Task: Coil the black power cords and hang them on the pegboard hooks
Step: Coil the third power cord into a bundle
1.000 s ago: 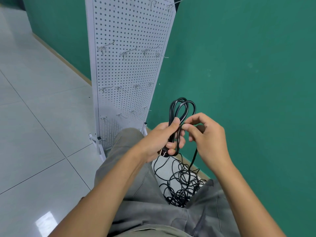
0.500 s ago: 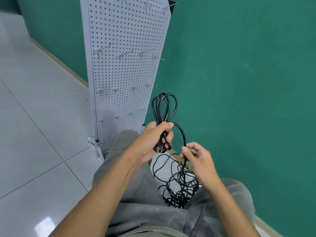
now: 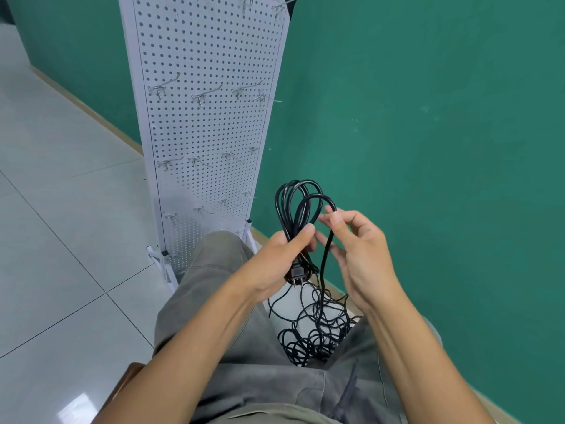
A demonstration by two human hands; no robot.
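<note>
Since half a second ago the right hand (image 3: pixel 360 249) has come up from beside the knee, carrying a fresh loop of cord to the top of the coil (image 3: pixel 298 209), and the camera has tilted so the pegboard (image 3: pixel 208 123) sits higher and larger.

Head view: the left hand (image 3: pixel 284 258) grips the gathered loops, fingers curled round them and thumb laid along the front, with the plug (image 3: pixel 297 274) poking out below the palm. The right hand pinches the cord between thumb and forefinger just beside the loops, its other fingers spread loosely. From that pinch the cord drops to a tangled heap (image 3: pixel 315 335) on the floor between the knees. Hooks (image 3: pixel 201 94) on the pegboard all look bare.

Risks, as I judge them: the slack runs straight into the tangle, so the next pull could lift a knot or drag a second cord along. Loops held only by the left hand's grip could slip or twist uneven while the thumb lifts to admit the new turn.
</note>
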